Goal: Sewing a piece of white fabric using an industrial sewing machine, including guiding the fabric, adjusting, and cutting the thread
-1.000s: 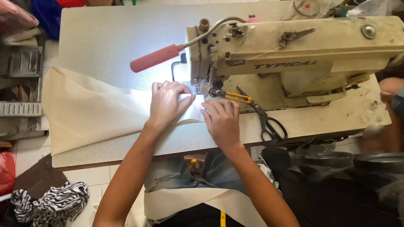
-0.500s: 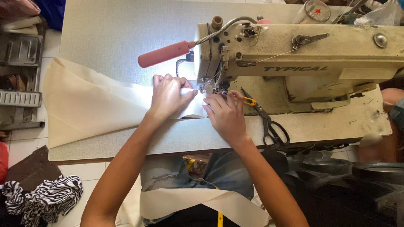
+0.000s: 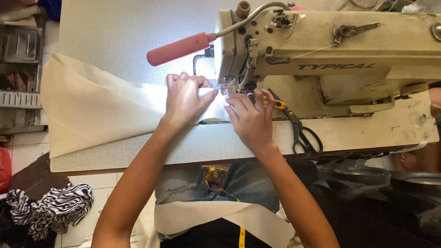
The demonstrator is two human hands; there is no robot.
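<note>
We see both hands lying on the cream fabric (image 3: 98,115) at the needle area of the cream-coloured sewing machine (image 3: 330,59). The left hand (image 3: 186,98) lies flat on the cloth, fingers pressed together and curled at the tips toward the presser foot, holding the piece down. The right hand (image 3: 251,120) rests just beside it, nearer the machine's body, fingers slightly spread, their tips touching the cloth edge under the needle; whether they pinch a fold there we cannot tell, since the lamp's glare washes out that spot.

Compared with a second ago, the hands sit closer to the needle and closer to each other, and the left fingers have gone from splayed to drawn together. The fabric's wide end fans out over the left of the grey table (image 3: 138,41) much as before, so we judge the cloth has hardly fed on; the change looks like a re-gripping and aligning of the edge at the foot.

The black scissors (image 3: 301,131) with a yellow tag lie on the machine bed just right of the right hand, untouched. The red-handled lamp (image 3: 179,48) shines on the work. More cream cloth (image 3: 220,216) drapes across the person's lap.
</note>
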